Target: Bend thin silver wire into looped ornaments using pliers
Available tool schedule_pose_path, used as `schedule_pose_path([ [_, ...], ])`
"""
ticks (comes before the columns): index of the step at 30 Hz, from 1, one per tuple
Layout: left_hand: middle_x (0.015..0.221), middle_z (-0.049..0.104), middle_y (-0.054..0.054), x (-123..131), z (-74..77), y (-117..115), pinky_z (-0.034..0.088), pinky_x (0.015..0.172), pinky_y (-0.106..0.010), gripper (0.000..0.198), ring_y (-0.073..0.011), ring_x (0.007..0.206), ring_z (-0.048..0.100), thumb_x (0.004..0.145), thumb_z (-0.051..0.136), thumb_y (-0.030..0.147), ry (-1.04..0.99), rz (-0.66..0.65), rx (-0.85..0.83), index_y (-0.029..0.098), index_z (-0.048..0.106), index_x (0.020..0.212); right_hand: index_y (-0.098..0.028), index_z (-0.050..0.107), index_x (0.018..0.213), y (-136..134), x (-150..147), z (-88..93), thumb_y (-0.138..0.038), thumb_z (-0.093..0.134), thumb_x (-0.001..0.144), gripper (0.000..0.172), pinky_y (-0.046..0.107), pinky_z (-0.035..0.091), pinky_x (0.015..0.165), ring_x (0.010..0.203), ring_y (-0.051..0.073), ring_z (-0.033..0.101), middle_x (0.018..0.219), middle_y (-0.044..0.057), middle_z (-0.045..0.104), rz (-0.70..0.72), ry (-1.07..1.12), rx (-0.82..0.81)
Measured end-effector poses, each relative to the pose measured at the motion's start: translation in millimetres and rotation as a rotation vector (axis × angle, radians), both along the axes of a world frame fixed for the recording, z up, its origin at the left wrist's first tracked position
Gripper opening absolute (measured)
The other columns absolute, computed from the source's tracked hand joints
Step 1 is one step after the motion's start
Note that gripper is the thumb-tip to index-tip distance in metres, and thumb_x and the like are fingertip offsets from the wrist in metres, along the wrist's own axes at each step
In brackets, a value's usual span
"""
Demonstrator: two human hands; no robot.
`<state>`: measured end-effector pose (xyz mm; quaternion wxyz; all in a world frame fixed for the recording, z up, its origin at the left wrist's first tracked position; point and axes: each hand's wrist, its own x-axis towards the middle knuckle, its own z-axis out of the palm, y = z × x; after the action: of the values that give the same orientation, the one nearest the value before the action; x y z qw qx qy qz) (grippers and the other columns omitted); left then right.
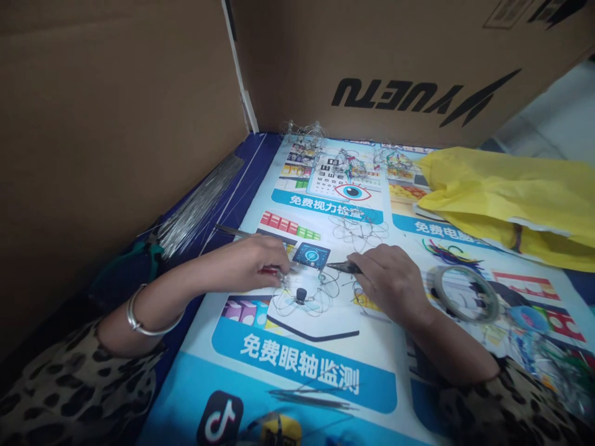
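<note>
My left hand [264, 263] is closed, its fingertips pinched at the left edge of a flower-shaped piece of bent thin wire [328, 291]. A thin dark pointed metal tool [230, 230] pokes out behind that hand, and a bit of red shows under the fingers; whether the hand holds these I cannot tell. My right hand [390, 279] is wrapped round needle-nose pliers [343, 267], whose dark tapered jaws point left over the wire piece's upper right. Its grip hides the handles. A small black knob [301, 295] appears within the wire loops.
Cardboard walls [372, 56] rise behind and at left. A bundle of straight wires [199, 204] lies left; more wire shapes [360, 229] lie beyond my hands. At right are a yellow bag [511, 192], a tape roll [465, 294] and coloured strands [453, 254]. Cut wires [316, 396] lie in front.
</note>
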<state>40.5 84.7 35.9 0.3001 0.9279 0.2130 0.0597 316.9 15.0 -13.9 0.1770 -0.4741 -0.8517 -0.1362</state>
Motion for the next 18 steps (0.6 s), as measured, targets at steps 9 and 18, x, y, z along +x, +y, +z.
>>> schedule_pose_path([
  [9,0.086,0.057,-0.002,5,-1.6,-7,0.040,0.075,-0.025,0.011,-0.0149,0.080,0.054,0.080,0.062,0.023,0.060,0.010,0.011,0.019,0.065,0.089,-0.016,0.064,0.082,0,-1,-0.1,-0.013,0.053,0.078,0.012,0.031,0.029,0.062,0.068,0.018,0.045,0.067,0.004,0.059,-0.013,-0.015,0.015],
  [18,0.094,0.056,-0.003,13,-9.5,-21,0.037,0.084,-0.030,0.006,-0.0179,0.090,0.051,0.081,0.059,0.021,0.060,-0.031,0.060,0.020,0.065,0.084,-0.016,0.064,0.081,0,-2,0.5,-0.011,0.052,0.077,0.014,0.031,0.027,0.062,0.067,0.017,0.044,0.067,0.004,0.058,-0.020,-0.014,0.011],
])
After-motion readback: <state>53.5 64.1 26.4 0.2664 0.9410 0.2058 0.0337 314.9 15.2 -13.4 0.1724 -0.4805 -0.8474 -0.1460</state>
